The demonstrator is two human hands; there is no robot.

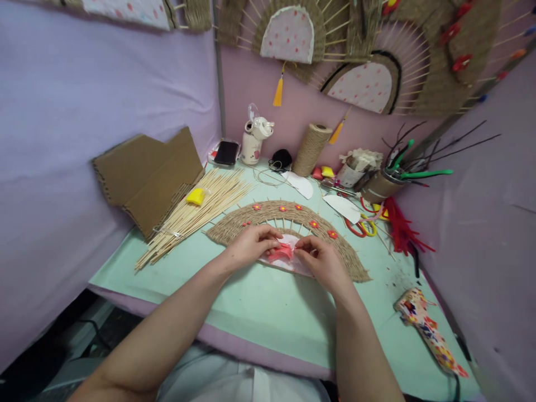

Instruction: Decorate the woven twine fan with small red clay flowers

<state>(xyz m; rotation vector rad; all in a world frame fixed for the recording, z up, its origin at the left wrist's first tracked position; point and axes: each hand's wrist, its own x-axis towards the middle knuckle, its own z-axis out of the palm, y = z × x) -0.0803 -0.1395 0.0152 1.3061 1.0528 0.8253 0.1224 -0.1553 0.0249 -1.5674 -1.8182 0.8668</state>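
Note:
A half-round woven jute fan with small red flowers lies on the mint table. Over its pale centre, my left hand and my right hand meet, both pinching a small pink piece of soft material between their fingertips. The fingers of both hands are curled closed on it. Part of the pink piece is hidden under my fingers.
A bundle of bamboo sticks with a yellow lump lies left, beside folded cardboard. Behind stand a twine spool, a white jug, a phone, a tool cup. Scissors and a glue gun lie right.

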